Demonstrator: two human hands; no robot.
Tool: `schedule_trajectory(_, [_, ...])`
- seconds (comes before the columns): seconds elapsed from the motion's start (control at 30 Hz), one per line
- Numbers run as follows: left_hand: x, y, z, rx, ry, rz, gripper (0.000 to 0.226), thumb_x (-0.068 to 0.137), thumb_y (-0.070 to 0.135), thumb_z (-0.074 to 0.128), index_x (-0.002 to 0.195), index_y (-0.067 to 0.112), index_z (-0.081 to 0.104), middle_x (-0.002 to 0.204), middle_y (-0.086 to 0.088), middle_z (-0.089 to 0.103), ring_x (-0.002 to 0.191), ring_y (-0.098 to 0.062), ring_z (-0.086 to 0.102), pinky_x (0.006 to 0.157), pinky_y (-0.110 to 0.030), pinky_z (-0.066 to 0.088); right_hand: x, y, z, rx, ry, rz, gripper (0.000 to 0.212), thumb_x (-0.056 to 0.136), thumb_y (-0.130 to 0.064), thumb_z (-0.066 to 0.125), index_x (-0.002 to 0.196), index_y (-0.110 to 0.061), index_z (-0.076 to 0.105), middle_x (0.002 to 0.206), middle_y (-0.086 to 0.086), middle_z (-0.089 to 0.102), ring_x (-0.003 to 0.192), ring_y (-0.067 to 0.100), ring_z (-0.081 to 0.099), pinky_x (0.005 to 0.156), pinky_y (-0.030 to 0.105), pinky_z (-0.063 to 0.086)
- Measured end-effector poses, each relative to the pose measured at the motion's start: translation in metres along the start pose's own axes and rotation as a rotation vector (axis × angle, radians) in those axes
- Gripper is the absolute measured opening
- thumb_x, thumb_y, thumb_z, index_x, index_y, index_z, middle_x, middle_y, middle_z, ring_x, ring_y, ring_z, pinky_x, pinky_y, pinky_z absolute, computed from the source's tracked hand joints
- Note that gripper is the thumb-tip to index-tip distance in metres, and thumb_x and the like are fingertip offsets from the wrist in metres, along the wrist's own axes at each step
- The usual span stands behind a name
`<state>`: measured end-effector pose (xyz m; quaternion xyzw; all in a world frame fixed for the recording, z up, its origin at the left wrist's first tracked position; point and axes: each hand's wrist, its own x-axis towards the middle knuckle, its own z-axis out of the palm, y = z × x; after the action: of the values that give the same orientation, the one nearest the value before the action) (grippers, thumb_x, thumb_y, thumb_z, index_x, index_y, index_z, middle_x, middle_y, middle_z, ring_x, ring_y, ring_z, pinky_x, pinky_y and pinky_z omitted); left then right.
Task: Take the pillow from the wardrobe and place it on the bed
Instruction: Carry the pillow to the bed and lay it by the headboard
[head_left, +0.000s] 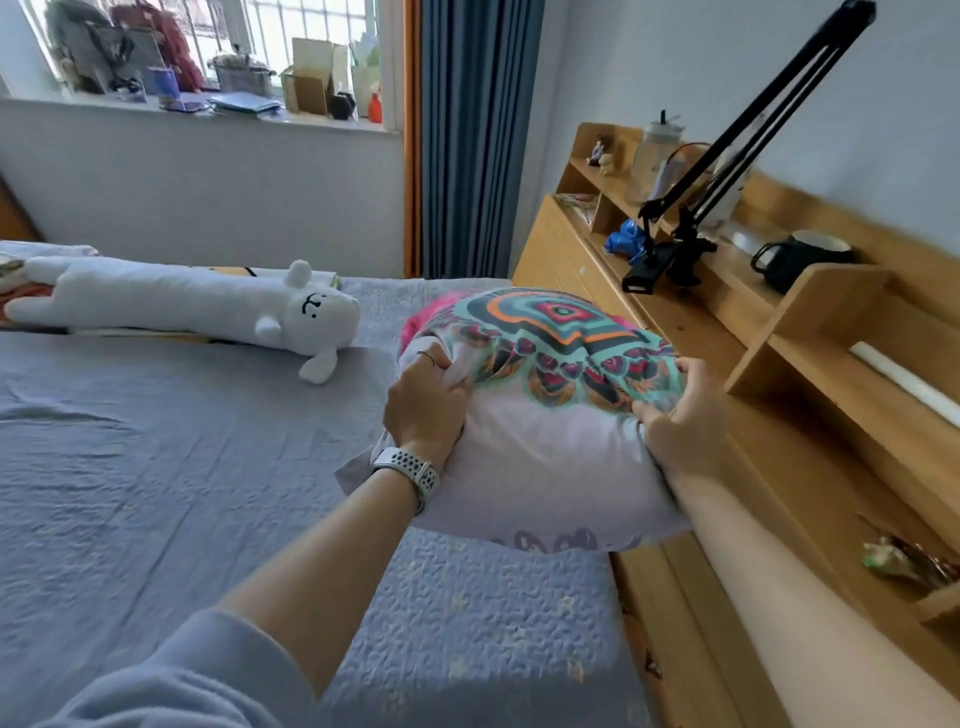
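Left hand (425, 401) and right hand (678, 415) clutch the plump mandala-print pillow (545, 405); best lower it flat onto the blue quilted bed (156, 467), clear of the wooden headboard shelf (691, 332).

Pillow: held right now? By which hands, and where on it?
Yes. Both hands grip the patterned pillow by bunched cover fabric: left hand on its left side, right hand on its right side, at the head end of the bed.

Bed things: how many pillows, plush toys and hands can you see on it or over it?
Pillows: 1, the patterned pillow
Plush toys: 1, the white plush toy
Hands: 2, left hand and right hand, both gripping the pillow
Total: 4
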<state>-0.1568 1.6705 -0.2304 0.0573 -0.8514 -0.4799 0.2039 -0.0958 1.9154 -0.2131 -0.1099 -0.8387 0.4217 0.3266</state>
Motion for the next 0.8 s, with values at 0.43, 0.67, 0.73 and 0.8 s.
schedule_trajectory(0.43, [-0.042, -0.195, 0.214, 0.392, -0.883, -0.402, 0.044, 0.086, 0.018, 0.062, 0.127, 0.008, 0.049, 0.128, -0.021, 0.057, 0.114, -0.036, 0.054, 0.091, -0.037, 0.046, -0.013, 0.293, 0.108, -0.834, -0.757, 0.619, 0.055, 0.089, -0.02, 0.046, 0.135, -0.003, 0.021, 0.137, 0.034, 0.039, 0.124, 0.045, 0.042, 0.1, 0.048, 0.039])
schedule_trajectory(0.67, [-0.029, -0.217, 0.246, 0.615, -0.724, -0.21, 0.109, 0.055, 0.086, 0.055, 0.144, 0.04, 0.013, 0.153, -0.025, 0.002, 0.139, -0.049, 0.004, 0.111, -0.064, 0.014, -0.015, 0.307, 0.142, -1.006, -0.578, 0.104, 0.074, 0.081, -0.038, 0.059, 0.139, -0.003, 0.029, 0.146, 0.027, 0.031, 0.13, 0.042, 0.03, 0.104, 0.05, 0.03])
schedule_trajectory(0.73, [-0.017, -0.209, 0.272, 0.596, -0.828, -0.141, 0.11, 0.053, 0.095, 0.04, 0.145, 0.051, -0.002, 0.16, -0.014, -0.01, 0.142, -0.047, -0.01, 0.111, -0.065, 0.006, -0.008, 0.305, 0.164, -0.9, -0.599, 0.008, 0.079, 0.085, -0.047, 0.053, 0.147, -0.008, 0.024, 0.157, 0.019, 0.02, 0.142, 0.034, 0.016, 0.111, 0.05, 0.021])
schedule_trajectory(0.8, [-0.012, -0.208, 0.295, 0.654, -0.934, -0.111, 0.111, 0.048, 0.098, 0.036, 0.139, 0.06, -0.015, 0.16, -0.006, -0.021, 0.141, -0.045, -0.021, 0.108, -0.068, 0.001, -0.012, 0.314, 0.185, -0.878, -0.67, 0.015, 0.081, 0.088, -0.056, 0.041, 0.152, -0.015, 0.012, 0.162, 0.007, 0.009, 0.147, 0.026, 0.004, 0.113, 0.052, 0.013])
